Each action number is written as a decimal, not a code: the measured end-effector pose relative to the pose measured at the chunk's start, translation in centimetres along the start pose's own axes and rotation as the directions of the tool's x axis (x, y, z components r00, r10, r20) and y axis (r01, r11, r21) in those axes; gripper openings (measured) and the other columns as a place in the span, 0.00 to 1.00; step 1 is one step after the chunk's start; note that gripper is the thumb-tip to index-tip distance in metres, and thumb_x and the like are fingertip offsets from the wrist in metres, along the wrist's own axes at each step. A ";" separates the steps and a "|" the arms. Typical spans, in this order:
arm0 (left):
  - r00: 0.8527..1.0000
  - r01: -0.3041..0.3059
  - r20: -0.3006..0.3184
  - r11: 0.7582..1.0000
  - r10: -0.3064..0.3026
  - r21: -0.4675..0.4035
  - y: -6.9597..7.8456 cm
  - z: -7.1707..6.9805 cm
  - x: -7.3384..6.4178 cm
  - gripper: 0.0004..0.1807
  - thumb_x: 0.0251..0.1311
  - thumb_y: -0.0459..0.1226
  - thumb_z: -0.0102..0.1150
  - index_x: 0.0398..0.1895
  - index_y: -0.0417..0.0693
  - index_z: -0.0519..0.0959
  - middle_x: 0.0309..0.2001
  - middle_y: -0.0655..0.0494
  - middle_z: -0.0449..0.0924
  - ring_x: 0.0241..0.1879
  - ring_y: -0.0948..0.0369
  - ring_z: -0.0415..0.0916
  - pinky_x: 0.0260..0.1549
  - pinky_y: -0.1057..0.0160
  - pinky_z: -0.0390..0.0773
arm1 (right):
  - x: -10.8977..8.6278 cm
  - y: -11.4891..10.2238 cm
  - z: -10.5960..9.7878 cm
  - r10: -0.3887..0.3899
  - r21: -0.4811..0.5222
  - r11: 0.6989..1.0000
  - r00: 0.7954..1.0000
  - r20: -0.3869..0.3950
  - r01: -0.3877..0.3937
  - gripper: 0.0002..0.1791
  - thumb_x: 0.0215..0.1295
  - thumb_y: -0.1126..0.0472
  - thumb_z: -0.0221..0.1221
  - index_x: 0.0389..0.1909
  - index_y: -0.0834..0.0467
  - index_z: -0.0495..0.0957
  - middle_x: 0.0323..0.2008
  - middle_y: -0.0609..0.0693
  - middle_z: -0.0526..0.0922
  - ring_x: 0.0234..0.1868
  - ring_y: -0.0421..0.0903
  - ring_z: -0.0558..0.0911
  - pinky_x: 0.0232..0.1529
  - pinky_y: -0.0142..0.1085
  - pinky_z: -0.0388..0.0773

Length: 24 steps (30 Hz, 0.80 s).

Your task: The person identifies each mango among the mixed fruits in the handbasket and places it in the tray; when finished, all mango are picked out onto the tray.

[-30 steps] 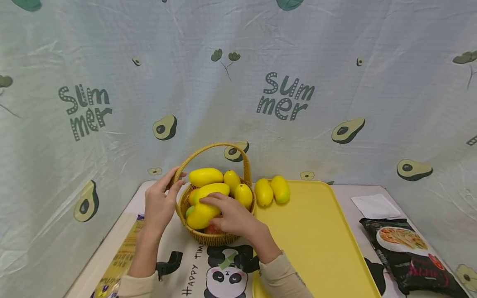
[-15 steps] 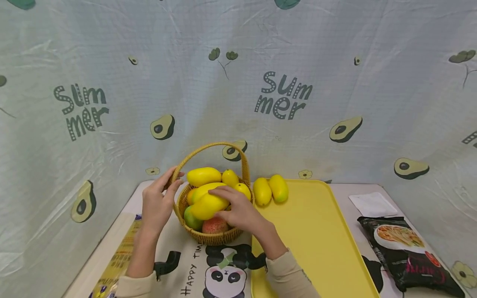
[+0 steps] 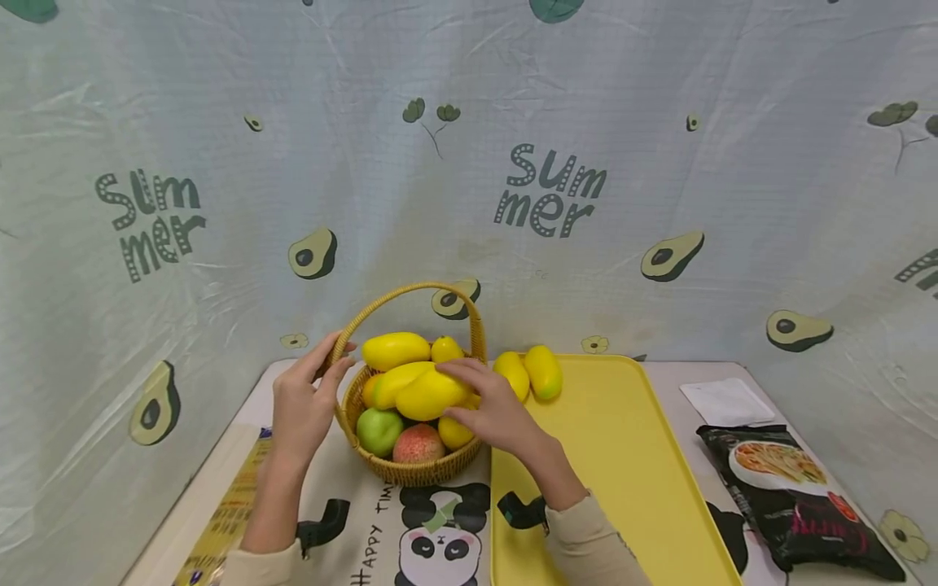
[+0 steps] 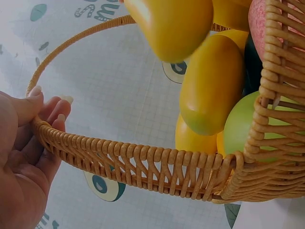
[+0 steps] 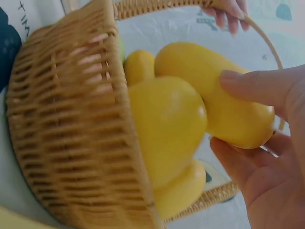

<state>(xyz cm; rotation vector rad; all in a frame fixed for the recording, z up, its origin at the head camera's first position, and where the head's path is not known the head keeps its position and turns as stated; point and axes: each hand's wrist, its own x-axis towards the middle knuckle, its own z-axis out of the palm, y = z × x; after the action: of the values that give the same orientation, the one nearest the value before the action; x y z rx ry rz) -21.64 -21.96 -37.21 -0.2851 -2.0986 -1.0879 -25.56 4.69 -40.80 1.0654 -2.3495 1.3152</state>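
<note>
A wicker basket (image 3: 410, 474) of fruit stands on the table with its arched handle up. My left hand (image 3: 302, 411) grips the left side of the handle (image 4: 100, 150), thumb on one face and fingers round the other. With thumb and fingers, my right hand (image 3: 501, 409) holds a yellow mango (image 3: 431, 394) over the fruit pile, seen close in the right wrist view. Beneath and around it lie a green apple (image 3: 379, 431), a reddish round fruit (image 3: 419, 444), another mango (image 3: 396, 352) at the back and more yellow fruit, partly hidden.
Right of the basket lies a yellow tray (image 3: 601, 472), with two mangoes (image 3: 544, 372) at its back left. Farther right are a black food packet (image 3: 795, 496) and a white folded tissue (image 3: 733, 402). A gold packet (image 3: 227, 513) lies at the left edge.
The right hand has lifted the mango from the basket's front left and carried it right and up, uncovering the green apple and reddish fruit. The left hand keeps its grip on the handle.
</note>
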 end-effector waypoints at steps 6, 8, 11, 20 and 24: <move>1.000 0.007 0.011 1.000 -0.007 -0.008 0.0 0.0 -0.2 0.22 0.68 0.35 0.59 0.65 0.52 0.77 0.49 0.51 0.87 0.42 0.74 0.79 0.41 0.85 0.73 | -0.9 0.8 -1.6 -0.009 0.024 1.000 0.997 -0.079 0.011 0.33 0.57 0.67 0.70 0.65 0.51 0.75 0.64 0.49 0.76 0.64 0.50 0.76 0.57 0.44 0.81; 1.000 0.007 0.013 1.000 -0.006 -0.005 -0.1 0.0 -0.2 0.23 0.67 0.35 0.59 0.65 0.51 0.76 0.49 0.51 0.87 0.42 0.75 0.78 0.41 0.85 0.73 | -1.2 1.0 -2.2 0.007 0.046 0.999 0.996 -0.092 -0.003 0.32 0.58 0.67 0.70 0.65 0.50 0.75 0.64 0.49 0.76 0.63 0.50 0.77 0.57 0.44 0.81; 1.000 -0.003 0.004 1.000 0.003 0.003 -0.1 -0.1 -0.1 0.23 0.66 0.35 0.60 0.65 0.51 0.77 0.49 0.51 0.87 0.43 0.79 0.77 0.42 0.85 0.73 | -1.5 1.4 -3.1 0.031 0.076 0.997 0.993 -0.116 -0.023 0.32 0.59 0.67 0.69 0.65 0.49 0.75 0.64 0.50 0.76 0.63 0.50 0.76 0.57 0.44 0.81; 1.000 -0.006 -0.006 1.000 0.006 -0.007 0.1 -0.2 -0.1 0.22 0.66 0.34 0.61 0.63 0.51 0.78 0.48 0.51 0.87 0.42 0.75 0.78 0.39 0.84 0.73 | -2.0 2.7 -5.7 0.076 0.064 0.996 0.971 -0.225 -0.063 0.32 0.57 0.72 0.68 0.64 0.54 0.75 0.61 0.54 0.77 0.59 0.52 0.79 0.57 0.46 0.81; 1.000 -0.008 -0.004 1.000 0.008 -0.014 0.1 -0.1 -0.1 0.22 0.66 0.35 0.60 0.63 0.51 0.78 0.48 0.50 0.87 0.42 0.68 0.81 0.41 0.85 0.73 | -2.2 2.9 -6.8 0.119 0.052 0.993 0.957 -0.264 -0.109 0.32 0.58 0.74 0.67 0.65 0.59 0.74 0.61 0.59 0.76 0.60 0.56 0.78 0.58 0.49 0.79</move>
<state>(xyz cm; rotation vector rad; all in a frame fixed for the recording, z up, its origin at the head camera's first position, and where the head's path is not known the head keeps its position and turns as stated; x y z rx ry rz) -21.50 -21.92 -37.15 -0.2974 -2.0856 -1.0984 -26.87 12.22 -39.99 0.7183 -2.2189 1.4474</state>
